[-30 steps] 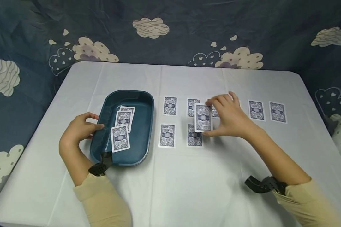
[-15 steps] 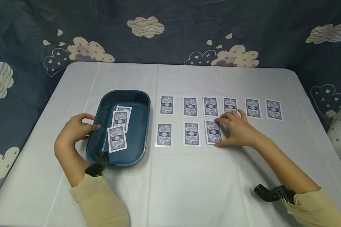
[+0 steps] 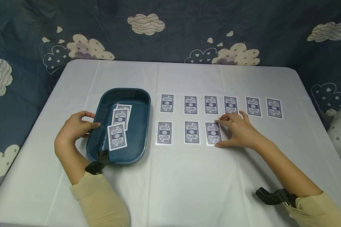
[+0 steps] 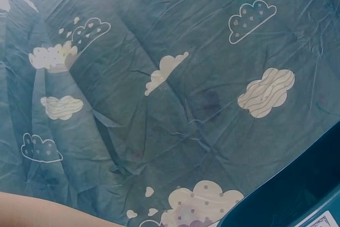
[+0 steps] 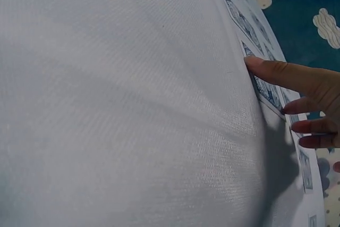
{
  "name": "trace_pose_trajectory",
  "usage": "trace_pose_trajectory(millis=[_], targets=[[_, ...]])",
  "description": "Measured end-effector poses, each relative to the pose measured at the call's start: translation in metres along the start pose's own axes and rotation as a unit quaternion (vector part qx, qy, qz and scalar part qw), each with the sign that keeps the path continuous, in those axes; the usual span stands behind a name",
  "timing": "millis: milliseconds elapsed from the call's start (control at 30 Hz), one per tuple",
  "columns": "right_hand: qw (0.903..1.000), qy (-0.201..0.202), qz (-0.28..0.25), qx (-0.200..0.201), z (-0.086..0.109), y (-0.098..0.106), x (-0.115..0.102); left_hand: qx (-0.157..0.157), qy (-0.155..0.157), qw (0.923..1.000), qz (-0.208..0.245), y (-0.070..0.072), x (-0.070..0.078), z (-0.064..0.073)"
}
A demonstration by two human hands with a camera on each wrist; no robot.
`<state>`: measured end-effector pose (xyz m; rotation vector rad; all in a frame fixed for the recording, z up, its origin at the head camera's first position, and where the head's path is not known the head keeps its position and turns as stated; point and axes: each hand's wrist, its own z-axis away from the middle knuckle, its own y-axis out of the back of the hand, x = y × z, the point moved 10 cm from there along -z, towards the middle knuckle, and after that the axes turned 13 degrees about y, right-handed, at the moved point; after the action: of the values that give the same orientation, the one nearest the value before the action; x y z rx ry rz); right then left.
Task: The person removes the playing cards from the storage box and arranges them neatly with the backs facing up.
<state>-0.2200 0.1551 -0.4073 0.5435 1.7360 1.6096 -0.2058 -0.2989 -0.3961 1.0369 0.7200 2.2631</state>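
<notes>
In the head view my left hand [image 3: 74, 128] holds the left rim of a dark teal tray [image 3: 142, 148], thumb over the rim and fingers outside. Inside the tray lie several overlapping playing cards [image 3: 117, 136], patterned backs up. My right hand [image 3: 241, 132] spans the right side of a playing card [image 3: 213, 133] lying on the table, thumb at its near edge and fingertip at its far edge. The right wrist view shows the thumb [image 5: 281, 73] on that card's corner. In the left wrist view only bare forearm skin and the tray's edge [image 4: 287, 179] appear.
Several face-down cards [image 3: 167, 103] form a back row on the white tablecloth [image 3: 187, 183]. Two more, a left card [image 3: 164, 133] and a middle card [image 3: 191, 132], lie in the front row. A dark cloud-print cloth [image 3: 170, 41] hangs behind the table.
My right hand has carried a card rightward and down to the table, at the right end of the front row. For the last half second it stays there. The left hand keeps its place.
</notes>
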Motion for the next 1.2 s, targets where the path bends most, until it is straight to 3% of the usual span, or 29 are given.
trace_pose_trajectory(millis=[300, 433, 567, 700, 800, 933, 1067, 1200], targets=[[0.9995, -0.021, -0.006, 0.021, 0.001, 0.004, 0.004, 0.001, 0.0, 1.0, 0.004, 0.003, 0.003, -0.001], [0.9975, -0.027, -0.02, 0.063, -0.01, 0.02, -0.001, 0.002, 0.004, 1.0, 0.002, 0.003, 0.006, -0.003], [0.9909, 0.019, -0.04, 0.127, -0.048, 0.045, -0.042, 0.002, 0.006, 1.0, -0.001, 0.002, 0.009, -0.004], [0.9776, 0.121, -0.058, 0.162, -0.103, 0.053, -0.113, -0.002, 0.009, 0.9999, 0.004, -0.001, 0.009, -0.004], [0.9734, 0.182, -0.055, 0.128, -0.142, 0.04, -0.166, -0.005, 0.008, 0.9999, 0.007, -0.003, 0.008, -0.004], [0.9784, 0.203, -0.02, 0.036, -0.185, 0.009, -0.215, -0.007, -0.003, 0.9999, 0.01, -0.005, 0.008, -0.005], [0.984, 0.171, 0.012, -0.05, -0.212, -0.025, -0.234, -0.006, -0.008, 0.9999, 0.007, -0.004, 0.004, -0.003], [0.9851, 0.129, 0.027, -0.111, -0.222, -0.052, -0.238, -0.006, -0.002, 0.9999, 0.008, -0.002, -0.002, -0.001]])
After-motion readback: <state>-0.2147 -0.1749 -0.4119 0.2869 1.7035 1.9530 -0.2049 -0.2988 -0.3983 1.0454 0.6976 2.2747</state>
